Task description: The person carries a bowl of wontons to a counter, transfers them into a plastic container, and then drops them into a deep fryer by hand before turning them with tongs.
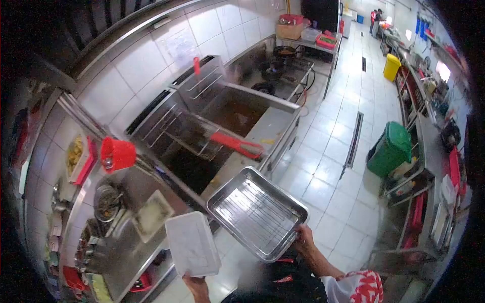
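Note:
A rectangular metal tray with a wire rack in it is tilted in front of the body. My right hand grips its lower right edge. A white lidded plastic container hangs to the left of the tray, and my left hand holds it by its bottom edge. The fryer, with dark oil in two wells, stands just beyond the tray. A fryer basket with a red handle rests over the nearer well.
A steel counter at left bears a red bucket, a pale tray and bowls. Stove burners lie past the fryer. A green bin and yellow bin stand on the right. People are far back.

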### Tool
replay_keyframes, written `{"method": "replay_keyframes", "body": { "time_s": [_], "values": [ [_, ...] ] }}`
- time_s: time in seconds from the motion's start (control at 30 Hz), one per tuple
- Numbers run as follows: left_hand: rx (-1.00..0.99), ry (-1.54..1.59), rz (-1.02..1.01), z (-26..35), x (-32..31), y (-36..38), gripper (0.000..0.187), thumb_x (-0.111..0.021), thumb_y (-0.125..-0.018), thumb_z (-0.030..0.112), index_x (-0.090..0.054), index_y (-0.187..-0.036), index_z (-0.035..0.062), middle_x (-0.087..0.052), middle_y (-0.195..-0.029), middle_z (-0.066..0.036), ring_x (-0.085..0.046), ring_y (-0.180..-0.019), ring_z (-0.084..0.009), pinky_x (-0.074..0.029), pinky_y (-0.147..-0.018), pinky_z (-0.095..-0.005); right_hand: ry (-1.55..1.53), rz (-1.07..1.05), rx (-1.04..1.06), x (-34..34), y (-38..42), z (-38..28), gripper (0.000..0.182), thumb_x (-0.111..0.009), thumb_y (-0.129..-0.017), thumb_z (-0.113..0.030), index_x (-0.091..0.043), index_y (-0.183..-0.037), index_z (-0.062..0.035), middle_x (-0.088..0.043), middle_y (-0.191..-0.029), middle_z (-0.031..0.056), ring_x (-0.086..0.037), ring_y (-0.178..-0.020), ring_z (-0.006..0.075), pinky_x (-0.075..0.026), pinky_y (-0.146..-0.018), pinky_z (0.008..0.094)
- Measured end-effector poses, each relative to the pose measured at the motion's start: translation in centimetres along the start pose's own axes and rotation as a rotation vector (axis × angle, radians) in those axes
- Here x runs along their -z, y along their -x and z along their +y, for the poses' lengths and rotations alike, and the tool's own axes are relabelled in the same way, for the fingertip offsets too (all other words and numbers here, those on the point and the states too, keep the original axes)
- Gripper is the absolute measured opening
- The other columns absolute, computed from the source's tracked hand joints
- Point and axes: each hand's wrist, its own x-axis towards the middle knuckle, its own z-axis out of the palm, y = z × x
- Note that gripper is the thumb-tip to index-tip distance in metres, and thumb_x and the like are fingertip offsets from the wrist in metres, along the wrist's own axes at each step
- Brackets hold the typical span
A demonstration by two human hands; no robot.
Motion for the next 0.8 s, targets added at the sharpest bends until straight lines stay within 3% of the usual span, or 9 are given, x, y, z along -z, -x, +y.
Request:
{"method": "replay_keyframes", "body": {
  "time_s": [0.03,0.1,0.17,0.27,0.3,0.33,0.5,0.57,0.8],
  "values": [
    [0.009,-0.008,-0.082,-1.4,-2.3,-0.7,0.070,-0.057,-0.073,0.047,-0.036,-0.133,0.0169,-0.043,-0.131,-0.007,-0.043,-0.119,-0.0283,-0.040,-0.090,-0.0484,0.020,-0.001,0.015,3.8,-2.8,-1.7,0.019,-0.059,-0.075,-0.017,-0.054,-0.086,-0.0032,-0.051,-0.067,0.0026,-0.048,-0.053,0.0165,-0.039,-0.043,0.0313],
    [0.079,-0.011,-0.017,-4.3,-7.5,-1.0,0.069,-0.056,-0.073,0.047,-0.038,-0.131,0.0162,-0.044,-0.130,-0.006,-0.045,-0.116,-0.0273,-0.040,-0.089,-0.0474,0.168,0.144,0.098,13.4,-9.3,-2.6,0.015,-0.049,-0.062,-0.004,-0.052,-0.076,-0.0017,-0.052,-0.064,0.0050,-0.053,-0.055,0.0193,-0.047,-0.049,0.0322],
    [0.138,-0.039,0.032,-5.8,-12.0,-2.8,0.067,-0.056,-0.074,0.047,-0.039,-0.130,0.0155,-0.044,-0.129,-0.006,-0.046,-0.113,-0.0264,-0.041,-0.087,-0.0463,-0.129,0.174,0.212,4.6,-3.6,-11.6,0.011,-0.050,-0.062,-0.005,-0.051,-0.073,-0.0031,-0.053,-0.065,0.0049,-0.053,-0.053,0.0192,-0.046,-0.050,0.0312],
    [0.273,-0.091,0.024,-10.1,-17.3,-4.7,0.070,-0.057,-0.072,0.047,-0.038,-0.131,0.0160,-0.043,-0.131,-0.005,-0.044,-0.114,-0.0268,-0.038,-0.090,-0.0504,-0.072,0.138,0.230,8.4,-7.2,-18.0,0.009,-0.050,-0.064,-0.005,-0.052,-0.073,-0.0033,-0.055,-0.070,0.0060,-0.055,-0.062,0.0205,-0.048,-0.058,0.0313],
    [0.301,-0.094,-0.035,-11.5,-18.4,-5.8,0.066,-0.057,-0.073,0.046,-0.039,-0.129,0.0162,-0.044,-0.128,-0.005,-0.045,-0.112,-0.0260,-0.039,-0.089,-0.0493,-0.104,0.159,0.295,8.7,-8.3,-19.8,0.014,-0.049,-0.068,-0.004,-0.050,-0.082,-0.0025,-0.053,-0.074,0.0057,-0.054,-0.065,0.0206,-0.047,-0.061,0.0335],
    [0.327,-0.100,-0.095,-12.3,-19.9,-6.2,0.063,-0.057,-0.073,0.044,-0.041,-0.127,0.0164,-0.046,-0.125,-0.005,-0.046,-0.109,-0.0253,-0.040,-0.087,-0.0483,-0.139,0.180,0.357,8.8,-9.4,-21.3,0.019,-0.049,-0.072,-0.003,-0.048,-0.091,-0.0016,-0.051,-0.079,0.0055,-0.053,-0.069,0.0207,-0.047,-0.064,0.0358],
    [0.337,-0.010,-0.071,-16.0,-27.8,-7.5,0.056,-0.059,-0.074,0.038,-0.044,-0.121,0.0125,-0.047,-0.119,-0.005,-0.046,-0.105,-0.0245,-0.043,-0.086,-0.0448,-0.187,0.143,0.478,10.0,-16.1,-27.4,0.022,-0.049,-0.072,-0.003,-0.049,-0.094,-0.0003,-0.054,-0.085,0.0060,-0.055,-0.079,0.0218,-0.047,-0.072,0.0362],
    [0.379,0.084,-0.010,-17.8,-29.6,-8.5,0.053,-0.059,-0.076,0.033,-0.044,-0.121,0.0106,-0.046,-0.120,-0.005,-0.046,-0.105,-0.0252,-0.043,-0.088,-0.0455,-0.259,0.137,0.529,8.4,-18.3,-29.5,0.011,-0.047,-0.071,-0.004,-0.054,-0.079,-0.0021,-0.059,-0.079,0.0057,-0.059,-0.075,0.0191,-0.050,-0.072,0.0326],
    [0.338,0.302,-0.084,-19.6,-36.3,-10.5,0.055,-0.059,-0.077,0.022,-0.040,-0.127,0.0101,-0.045,-0.126,-0.005,-0.044,-0.115,-0.0261,-0.037,-0.096,-0.0432,-0.343,0.182,0.555,1.8,-26.3,-36.4,0.011,-0.047,-0.078,-0.009,-0.055,-0.081,-0.0032,-0.060,-0.080,0.0063,-0.060,-0.075,0.0174,-0.051,-0.072,0.0323]
  ]
}}
